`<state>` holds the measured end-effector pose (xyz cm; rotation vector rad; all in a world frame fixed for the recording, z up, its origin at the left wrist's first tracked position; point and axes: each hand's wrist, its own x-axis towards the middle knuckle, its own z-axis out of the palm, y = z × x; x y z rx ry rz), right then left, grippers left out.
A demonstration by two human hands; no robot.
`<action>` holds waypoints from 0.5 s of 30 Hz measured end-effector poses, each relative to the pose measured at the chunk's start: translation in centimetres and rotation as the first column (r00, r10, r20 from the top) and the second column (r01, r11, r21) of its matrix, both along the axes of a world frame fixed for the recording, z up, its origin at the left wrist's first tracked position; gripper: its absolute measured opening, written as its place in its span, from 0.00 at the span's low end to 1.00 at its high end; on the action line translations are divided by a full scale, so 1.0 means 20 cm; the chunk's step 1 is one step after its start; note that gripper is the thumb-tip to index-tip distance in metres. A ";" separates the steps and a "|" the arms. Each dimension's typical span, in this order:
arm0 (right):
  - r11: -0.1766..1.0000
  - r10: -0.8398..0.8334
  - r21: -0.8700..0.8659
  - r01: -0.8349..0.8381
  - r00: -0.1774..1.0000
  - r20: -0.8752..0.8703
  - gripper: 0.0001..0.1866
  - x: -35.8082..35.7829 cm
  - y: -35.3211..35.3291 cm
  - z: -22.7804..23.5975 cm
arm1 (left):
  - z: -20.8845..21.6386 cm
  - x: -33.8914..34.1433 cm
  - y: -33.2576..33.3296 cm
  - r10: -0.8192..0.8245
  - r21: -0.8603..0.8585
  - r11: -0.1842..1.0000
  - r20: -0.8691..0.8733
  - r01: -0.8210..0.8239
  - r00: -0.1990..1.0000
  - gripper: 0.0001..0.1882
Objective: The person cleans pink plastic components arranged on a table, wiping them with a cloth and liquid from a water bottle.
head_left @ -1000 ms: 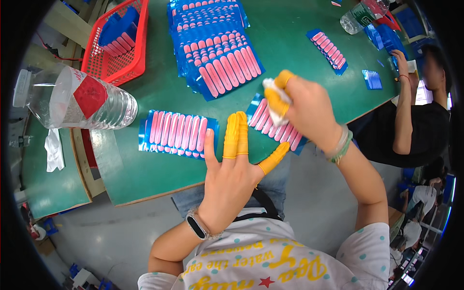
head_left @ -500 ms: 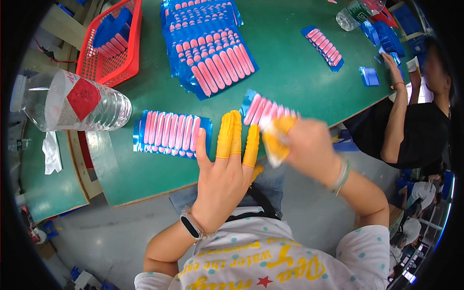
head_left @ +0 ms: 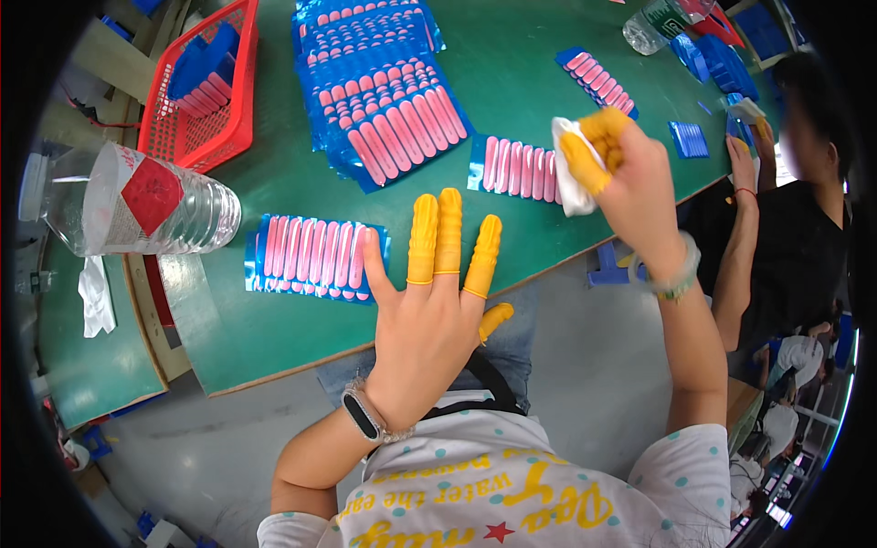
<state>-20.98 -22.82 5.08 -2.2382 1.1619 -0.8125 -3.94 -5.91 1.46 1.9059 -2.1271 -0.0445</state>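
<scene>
My left hand (head_left: 427, 315) is open, its fingers spread; yellow finger cots cover all but the little finger. That bare little finger rests at the right end of a blue sheet with pink rounded strips (head_left: 315, 254). My right hand (head_left: 632, 187), also wearing yellow finger cots, is closed on a crumpled white wipe (head_left: 574, 178). Under and beside the wipe is another blue sheet with pink strips (head_left: 516, 167), its right end partly hidden. Beyond my hands lies an overlapping pile of similar sheets (head_left: 393, 123).
A large clear bottle (head_left: 169, 203) lies at the left, near a red basket (head_left: 239, 119) holding similar sheets. Farther right are a loose pink-strip sheet (head_left: 598, 82), a smaller bottle (head_left: 650, 35) and a blue piece (head_left: 688, 140). A co-worker (head_left: 776, 247) is at the table's right edge.
My right hand has moved up and right with the wipe. The sheet beside it has shifted farther away and turned. My left hand has stayed nearly in place.
</scene>
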 end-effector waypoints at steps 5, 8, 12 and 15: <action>0.978 0.022 -0.196 -0.075 0.966 -0.258 0.14 0.02 0.00 -0.17 | -0.03 -0.01 0.00 0.013 -0.009 1.000 0.020 -0.013 1.000 0.43; 0.959 0.055 -0.253 -0.129 0.959 -0.277 0.13 0.04 0.21 -0.15 | -0.04 -0.01 0.03 -0.001 0.017 1.000 0.029 0.000 1.000 0.39; 0.963 0.009 -0.256 -0.081 0.963 -0.270 0.12 0.05 0.19 -0.14 | -0.06 -0.01 0.04 -0.011 -0.003 1.000 0.073 0.011 0.997 0.38; 0.917 0.189 -0.276 -0.287 0.924 -0.332 0.11 0.04 0.28 -0.17 | -0.06 0.00 0.04 -0.004 -0.006 1.000 0.083 0.005 0.997 0.37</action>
